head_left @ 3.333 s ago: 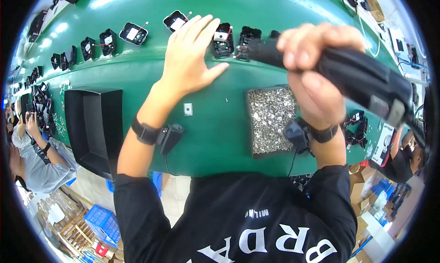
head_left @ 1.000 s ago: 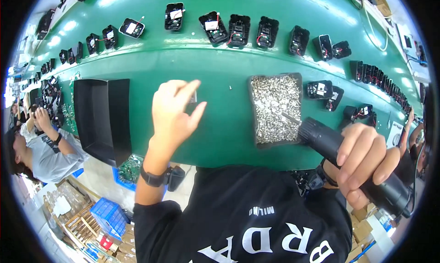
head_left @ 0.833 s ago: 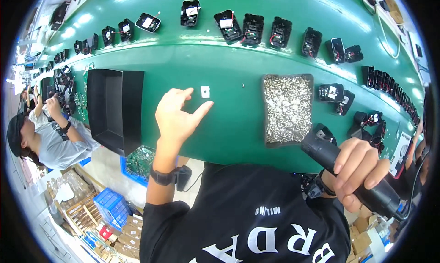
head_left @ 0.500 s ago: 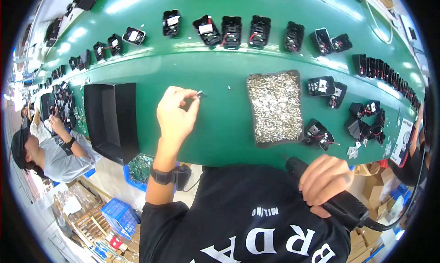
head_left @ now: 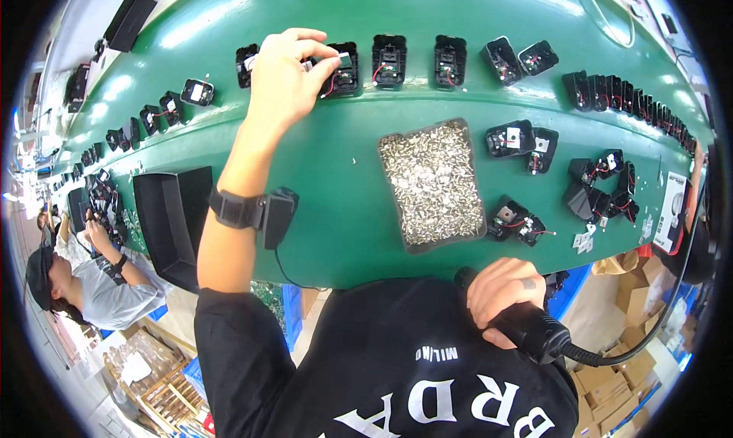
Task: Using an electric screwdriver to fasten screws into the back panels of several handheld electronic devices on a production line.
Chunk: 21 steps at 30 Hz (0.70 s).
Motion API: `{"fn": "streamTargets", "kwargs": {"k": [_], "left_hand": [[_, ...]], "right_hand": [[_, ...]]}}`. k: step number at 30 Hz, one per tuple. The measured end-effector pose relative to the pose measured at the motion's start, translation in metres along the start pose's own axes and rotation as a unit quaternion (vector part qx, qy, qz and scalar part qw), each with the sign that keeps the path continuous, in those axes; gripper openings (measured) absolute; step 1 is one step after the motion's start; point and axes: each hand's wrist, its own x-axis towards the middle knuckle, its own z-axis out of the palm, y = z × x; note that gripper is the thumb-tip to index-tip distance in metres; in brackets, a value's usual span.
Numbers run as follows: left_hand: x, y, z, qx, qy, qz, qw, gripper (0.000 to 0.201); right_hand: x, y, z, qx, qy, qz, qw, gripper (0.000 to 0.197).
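My left hand reaches to the far row, thumb and forefinger closed at the left edge of a black plastic housing. Whatever sits between those fingertips is too small to make out. Red wires show inside this housing. Close to my chest, my right hand is wrapped round a black corded electric screwdriver, its tip end pointing up and left. Between the hands, on the green table, lies a dark tray heaped with small metal screws.
More black housings stand in a long curved row. Others lie right of the tray, near small white pieces. A black box stands at left. Beyond it a co-worker sits. The screwdriver's cable arcs right.
My left hand has moved from mid-table to the far housings. The right hand still grips the screwdriver, now a little further left. The view has shifted as well.
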Motion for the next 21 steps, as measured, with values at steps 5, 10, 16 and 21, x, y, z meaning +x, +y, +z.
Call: {"fn": "streamTargets", "kwargs": {"k": [5, 10, 16, 21], "left_hand": [[0.006, -0.002, 0.007, 0.024, -0.067, -0.026, 0.997, 0.015], [0.005, -0.017, 0.020, 0.018, -0.058, -0.035, 0.998, 0.013], [0.002, -0.020, 0.030, 0.008, 0.003, -0.090, 0.996, 0.021], [0.001, -0.015, 0.039, -0.056, 0.035, -0.097, 0.993, 0.026]], "right_hand": [[-0.004, -0.001, 0.001, 0.016, 0.041, 0.005, 0.999, 0.022], [0.002, 0.001, 0.001, 0.016, 0.039, 0.011, 0.999, 0.021], [0.002, 0.007, -0.001, 0.015, 0.014, 0.009, 1.000, 0.023], [0.004, 0.005, 0.000, 0.008, 0.012, 0.008, 1.000, 0.023]]}}
